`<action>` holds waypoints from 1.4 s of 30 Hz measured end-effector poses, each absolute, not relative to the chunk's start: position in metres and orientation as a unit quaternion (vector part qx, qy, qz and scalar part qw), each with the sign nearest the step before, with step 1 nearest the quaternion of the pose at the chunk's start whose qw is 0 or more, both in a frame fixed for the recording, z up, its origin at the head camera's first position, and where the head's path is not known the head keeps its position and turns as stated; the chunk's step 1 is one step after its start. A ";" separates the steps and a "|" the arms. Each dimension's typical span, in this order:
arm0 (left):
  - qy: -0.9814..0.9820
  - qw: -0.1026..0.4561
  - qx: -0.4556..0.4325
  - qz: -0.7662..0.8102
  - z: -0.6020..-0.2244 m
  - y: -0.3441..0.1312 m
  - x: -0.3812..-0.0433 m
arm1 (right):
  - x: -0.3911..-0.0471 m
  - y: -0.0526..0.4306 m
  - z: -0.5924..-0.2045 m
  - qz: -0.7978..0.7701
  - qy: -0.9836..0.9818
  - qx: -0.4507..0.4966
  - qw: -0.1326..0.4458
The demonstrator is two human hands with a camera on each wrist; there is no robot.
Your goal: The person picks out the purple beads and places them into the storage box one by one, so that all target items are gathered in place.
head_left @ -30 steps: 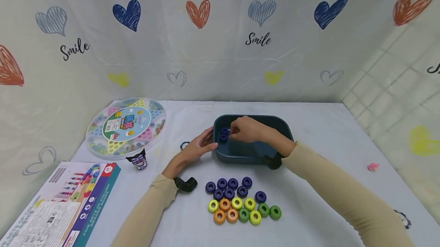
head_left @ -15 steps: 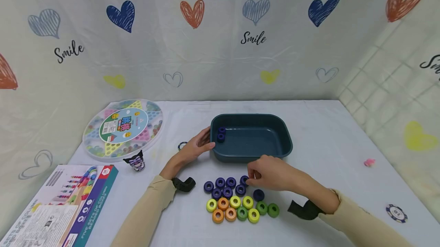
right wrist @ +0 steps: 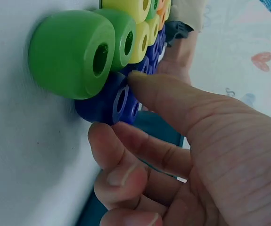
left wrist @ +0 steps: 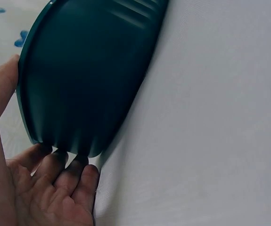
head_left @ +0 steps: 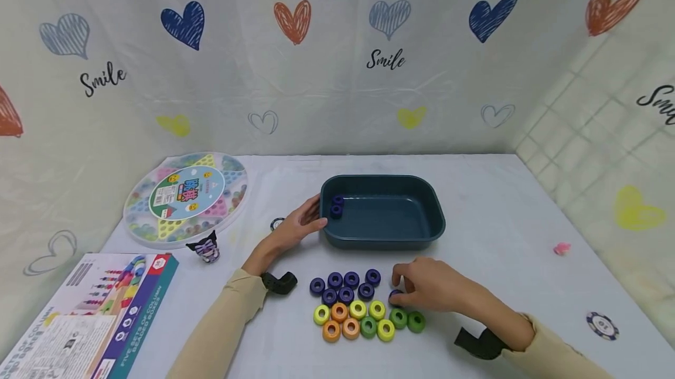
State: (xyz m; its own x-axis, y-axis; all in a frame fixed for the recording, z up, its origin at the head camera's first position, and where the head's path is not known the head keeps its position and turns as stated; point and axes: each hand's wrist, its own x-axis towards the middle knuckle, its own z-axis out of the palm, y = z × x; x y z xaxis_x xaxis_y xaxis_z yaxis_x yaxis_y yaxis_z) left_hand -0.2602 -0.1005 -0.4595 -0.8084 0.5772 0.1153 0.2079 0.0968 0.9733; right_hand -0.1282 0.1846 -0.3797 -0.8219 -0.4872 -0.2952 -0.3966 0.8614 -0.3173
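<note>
Pick step, I'd say: right hand (head_left: 435,286) narrow astride blue bead (right wrist: 97,104) just far of green beads (right wrist: 60,56), can't tell if gripped; left hand (head_left: 292,230) holds tray (head_left: 387,221) at left; next needs firm pinch, lift

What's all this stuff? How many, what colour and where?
Bin: 1, dark teal, middle
Blue beads: 10, dark blue, eight outside bin, two inside
Yellow beads: 4, yellow, front
Orange beads: 3, orange, front
Green beads: 3, green, front
Board game: 1, multicoloured, back left
Box: 1, white, purple, teal, front left
Figure: 1, black and purple, near board game
Chips: 2, dark and white, front right, left of bin (partly hidden)
Pink trinket: 1, pink, right
Table: 1, white, underneath
Wall sheet: 1, pale with hearts, behind
Wrist bands: 2, black, worn
Sleeves: 2, beige, front
Left hand: 1, bare, bin's left end
Right hand: 1, bare, around one blue bead
</note>
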 end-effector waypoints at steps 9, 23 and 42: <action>0.735 0.154 0.262 0.606 -0.457 -0.101 -0.259 | -0.131 0.205 -0.383 -0.148 0.949 -0.230 0.155; 0.734 0.174 0.260 0.602 -0.427 -0.100 -0.244 | -0.137 0.253 -0.398 -0.277 0.902 -0.255 0.208; 0.730 0.168 0.264 0.608 -0.446 -0.101 -0.255 | -0.205 0.218 -0.335 -0.270 0.902 -0.277 0.193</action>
State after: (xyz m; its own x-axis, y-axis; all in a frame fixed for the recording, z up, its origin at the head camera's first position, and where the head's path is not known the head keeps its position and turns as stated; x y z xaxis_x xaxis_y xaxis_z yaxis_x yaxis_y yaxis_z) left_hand -0.2547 -0.1014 -0.4459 -0.8046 0.5891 0.0752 0.1811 0.1227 0.9758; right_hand -0.2046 0.2181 -0.3351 -0.7720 -0.6038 -0.1987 -0.3955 0.7009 -0.5935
